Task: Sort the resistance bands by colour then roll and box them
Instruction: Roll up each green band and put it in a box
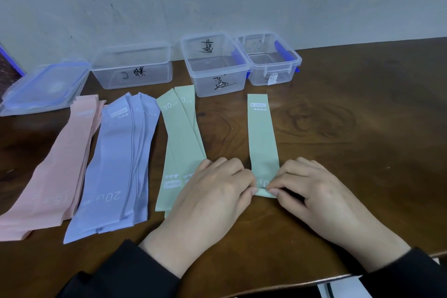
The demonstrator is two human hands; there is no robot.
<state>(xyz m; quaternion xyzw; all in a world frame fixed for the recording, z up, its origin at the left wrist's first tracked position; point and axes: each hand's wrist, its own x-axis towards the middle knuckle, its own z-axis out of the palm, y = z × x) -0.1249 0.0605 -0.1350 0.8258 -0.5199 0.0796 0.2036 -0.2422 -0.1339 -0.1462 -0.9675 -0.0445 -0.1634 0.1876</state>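
A single green band (261, 133) lies flat on the brown table, running away from me. Its near end is folded over; my left hand (212, 191) and my right hand (312, 189) pinch that folded end from either side. To the left lie three sorted piles: pink bands (60, 167), lilac-blue bands (113, 159) marked 20 LB, and two green bands (180, 143) marked 30 LB, partly under my left hand. Three clear plastic boxes stand along the wall: a left box (131, 66), a middle box (212, 65) and a right box (271, 59).
A stack of clear lids with blue trim (46, 87) leans at the far left. The boxes carry handwritten black labels. The wall rises right behind the boxes. Bare wooden table (362, 128) stretches to the right; its near edge runs below my wrists.
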